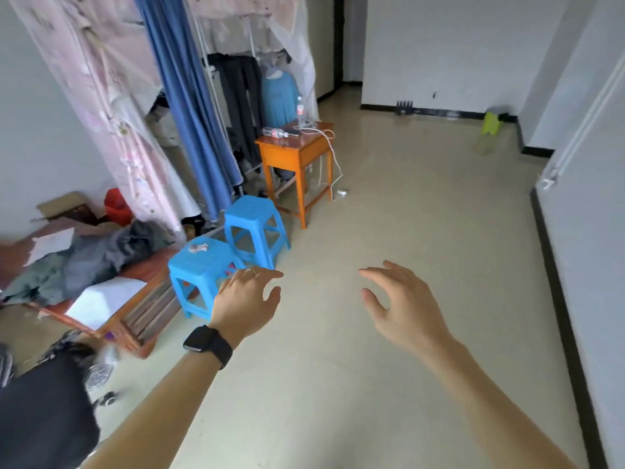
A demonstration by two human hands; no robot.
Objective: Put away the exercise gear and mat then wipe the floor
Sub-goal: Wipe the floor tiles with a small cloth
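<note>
Head view looks down over both my bare arms, stretched out above the floor [422, 204]. The floor is pale, glossy and bare through the middle and right, running lengthwise away from me toward the far white wall, edged by a dark baseboard [561, 299] along the right. My left hand [247, 299], with a ring and a black watch [208, 345] at the wrist, has a released grip, fingers spread and grasping nothing; my right hand [399, 299] is likewise loose and empty, fingers curled slightly. Both hang near each other over clear floor, palms turned inward. At left, two blue stools [230, 245] stand just beside each other, the near one close to my left hand. Farther off stands an orange desk [294, 154] carrying bottles and a white cable. Clutter lines the left edge: a low wooden bed [135, 319] piled with clothes, curtains and hanging garments. A yellow-green object [490, 123] sits near the far right corner; blurred. No mat or exercise gear is distinguishable.
</note>
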